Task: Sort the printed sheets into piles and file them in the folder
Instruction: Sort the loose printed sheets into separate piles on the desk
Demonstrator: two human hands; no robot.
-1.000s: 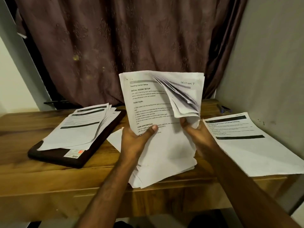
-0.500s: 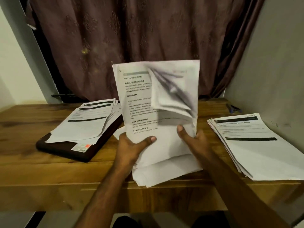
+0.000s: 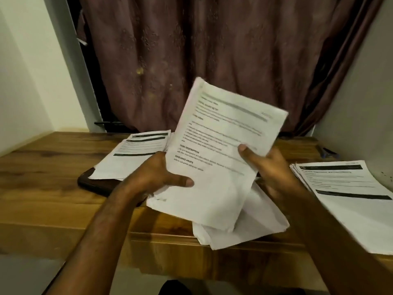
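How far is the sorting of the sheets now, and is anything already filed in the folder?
Done: one pile lies on the dark folder, another pile on the table at right. In hand: left hand and right hand both grip a stack of sheets. Left: sorting these and the loose sheets beneath; nothing looks filed yet.

We see the left hand point(image 3: 157, 177) and right hand point(image 3: 268, 167) gripping a tilted sheaf of white printed sheets point(image 3: 217, 158) (text blurred) above the brown wooden table point(image 3: 53, 188), between two paper piles.
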